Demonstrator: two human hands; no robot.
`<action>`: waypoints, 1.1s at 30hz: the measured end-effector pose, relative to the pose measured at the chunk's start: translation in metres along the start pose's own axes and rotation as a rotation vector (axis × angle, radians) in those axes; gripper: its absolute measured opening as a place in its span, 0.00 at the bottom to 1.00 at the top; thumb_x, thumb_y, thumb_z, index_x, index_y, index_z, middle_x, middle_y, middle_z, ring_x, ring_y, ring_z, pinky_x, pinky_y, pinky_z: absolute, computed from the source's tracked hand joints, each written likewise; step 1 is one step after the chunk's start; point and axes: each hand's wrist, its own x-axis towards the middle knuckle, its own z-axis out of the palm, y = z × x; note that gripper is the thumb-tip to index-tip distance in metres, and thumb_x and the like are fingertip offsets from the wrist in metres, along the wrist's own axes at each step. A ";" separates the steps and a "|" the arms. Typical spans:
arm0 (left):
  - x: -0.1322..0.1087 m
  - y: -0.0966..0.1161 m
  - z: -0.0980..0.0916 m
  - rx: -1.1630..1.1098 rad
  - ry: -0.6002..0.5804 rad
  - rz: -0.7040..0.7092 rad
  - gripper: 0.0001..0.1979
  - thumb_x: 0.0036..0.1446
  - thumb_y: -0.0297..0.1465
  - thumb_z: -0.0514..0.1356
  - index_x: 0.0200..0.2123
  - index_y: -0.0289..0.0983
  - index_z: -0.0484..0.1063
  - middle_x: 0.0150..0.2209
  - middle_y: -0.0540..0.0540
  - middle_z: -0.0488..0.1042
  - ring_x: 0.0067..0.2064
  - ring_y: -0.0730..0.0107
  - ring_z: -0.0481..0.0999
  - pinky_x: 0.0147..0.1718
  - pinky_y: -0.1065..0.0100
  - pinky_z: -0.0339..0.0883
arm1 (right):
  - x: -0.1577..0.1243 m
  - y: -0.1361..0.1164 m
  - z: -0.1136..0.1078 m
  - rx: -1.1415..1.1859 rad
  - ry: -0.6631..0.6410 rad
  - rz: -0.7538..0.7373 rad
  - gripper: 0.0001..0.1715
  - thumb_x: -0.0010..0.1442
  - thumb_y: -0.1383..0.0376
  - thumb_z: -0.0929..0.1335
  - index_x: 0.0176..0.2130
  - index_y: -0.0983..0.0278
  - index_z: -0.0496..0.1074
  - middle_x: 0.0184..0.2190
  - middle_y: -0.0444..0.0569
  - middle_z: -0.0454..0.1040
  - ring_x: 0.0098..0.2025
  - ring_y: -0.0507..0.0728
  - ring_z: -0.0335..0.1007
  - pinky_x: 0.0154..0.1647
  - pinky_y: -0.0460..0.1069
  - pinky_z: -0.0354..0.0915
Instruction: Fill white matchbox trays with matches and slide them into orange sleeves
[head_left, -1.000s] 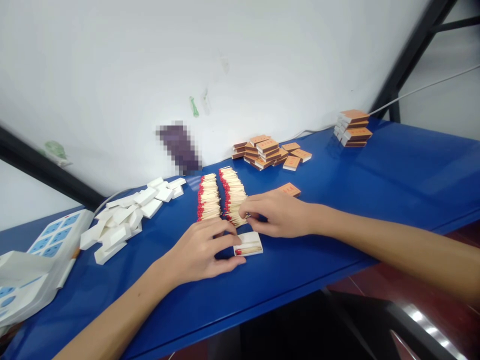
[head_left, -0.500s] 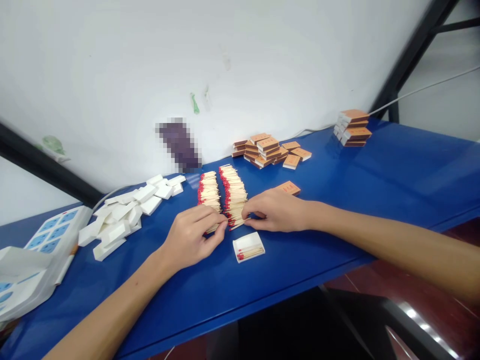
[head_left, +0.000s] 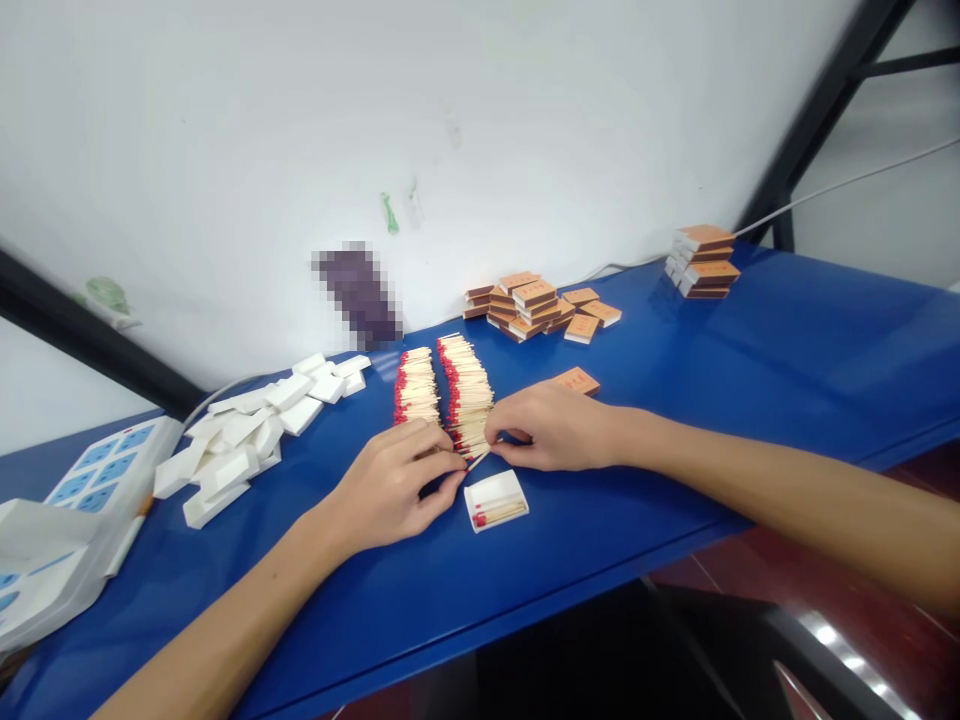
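Observation:
Two rows of red-tipped matches (head_left: 442,385) lie on the blue table (head_left: 750,370). My left hand (head_left: 394,485) pinches the near end of the rows from the left, fingers closed on a few matches. My right hand (head_left: 555,425) pinches the same near end from the right, fingertips together on the sticks. Just in front of both hands sits a white open matchbox tray (head_left: 495,500) with a few matches lying in it.
A heap of empty white trays (head_left: 247,435) lies to the left, beside a white and blue carton (head_left: 67,510). Orange matchbox sleeves are piled at the back (head_left: 536,305) and stacked at far right (head_left: 705,260). One lone sleeve (head_left: 576,380) lies behind my right hand.
My left hand left the white tray and moved up to the near end of the match rows, closing on matches there. My right hand has stayed at the rows.

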 end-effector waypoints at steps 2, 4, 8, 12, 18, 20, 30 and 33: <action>0.000 0.000 0.001 0.012 0.002 0.011 0.06 0.63 0.26 0.60 0.40 0.36 0.78 0.37 0.43 0.76 0.37 0.65 0.75 0.35 0.64 0.70 | 0.000 0.000 0.000 -0.002 0.001 -0.003 0.04 0.60 0.71 0.69 0.36 0.65 0.75 0.27 0.42 0.71 0.29 0.50 0.64 0.30 0.46 0.52; -0.001 0.000 0.000 0.017 0.001 0.017 0.06 0.63 0.26 0.60 0.40 0.36 0.78 0.37 0.43 0.76 0.37 0.65 0.75 0.36 0.63 0.70 | -0.001 -0.001 -0.001 0.010 -0.003 -0.023 0.04 0.59 0.72 0.69 0.35 0.65 0.75 0.26 0.41 0.70 0.28 0.50 0.63 0.30 0.46 0.52; 0.000 0.000 0.000 0.008 -0.018 0.014 0.06 0.64 0.27 0.61 0.40 0.36 0.78 0.37 0.43 0.76 0.36 0.65 0.75 0.36 0.63 0.69 | -0.001 -0.003 -0.002 0.040 -0.029 -0.064 0.05 0.60 0.72 0.68 0.35 0.65 0.75 0.26 0.41 0.70 0.28 0.50 0.63 0.30 0.46 0.52; 0.001 0.000 0.000 -0.001 -0.033 0.008 0.07 0.65 0.28 0.60 0.40 0.37 0.79 0.36 0.44 0.76 0.37 0.66 0.75 0.36 0.64 0.69 | -0.001 -0.002 -0.001 0.029 -0.039 -0.065 0.05 0.61 0.71 0.68 0.36 0.65 0.75 0.26 0.42 0.70 0.28 0.50 0.64 0.30 0.46 0.52; 0.000 -0.002 0.001 0.013 -0.037 -0.018 0.06 0.66 0.29 0.59 0.42 0.38 0.77 0.37 0.44 0.76 0.38 0.65 0.74 0.37 0.63 0.69 | -0.002 -0.001 0.001 0.034 -0.045 -0.086 0.05 0.62 0.70 0.68 0.36 0.65 0.75 0.26 0.42 0.72 0.28 0.50 0.64 0.30 0.46 0.53; -0.001 -0.002 0.001 0.015 -0.039 -0.029 0.06 0.66 0.29 0.60 0.43 0.37 0.77 0.38 0.44 0.75 0.38 0.65 0.74 0.38 0.63 0.68 | -0.002 -0.002 0.001 0.033 -0.049 -0.094 0.06 0.63 0.70 0.67 0.36 0.65 0.76 0.27 0.42 0.73 0.28 0.50 0.65 0.30 0.46 0.54; -0.001 -0.001 0.001 0.015 -0.055 -0.066 0.07 0.66 0.30 0.60 0.45 0.38 0.77 0.40 0.44 0.74 0.40 0.63 0.73 0.40 0.61 0.68 | -0.003 -0.003 -0.002 0.049 -0.066 -0.092 0.07 0.63 0.69 0.68 0.42 0.64 0.76 0.29 0.43 0.73 0.30 0.51 0.66 0.32 0.45 0.56; -0.001 -0.001 0.000 0.017 -0.056 -0.069 0.08 0.66 0.31 0.60 0.45 0.38 0.77 0.39 0.44 0.74 0.40 0.63 0.73 0.40 0.61 0.68 | -0.002 -0.003 -0.003 0.065 -0.062 -0.080 0.09 0.62 0.69 0.69 0.43 0.64 0.76 0.29 0.43 0.74 0.30 0.51 0.67 0.32 0.45 0.57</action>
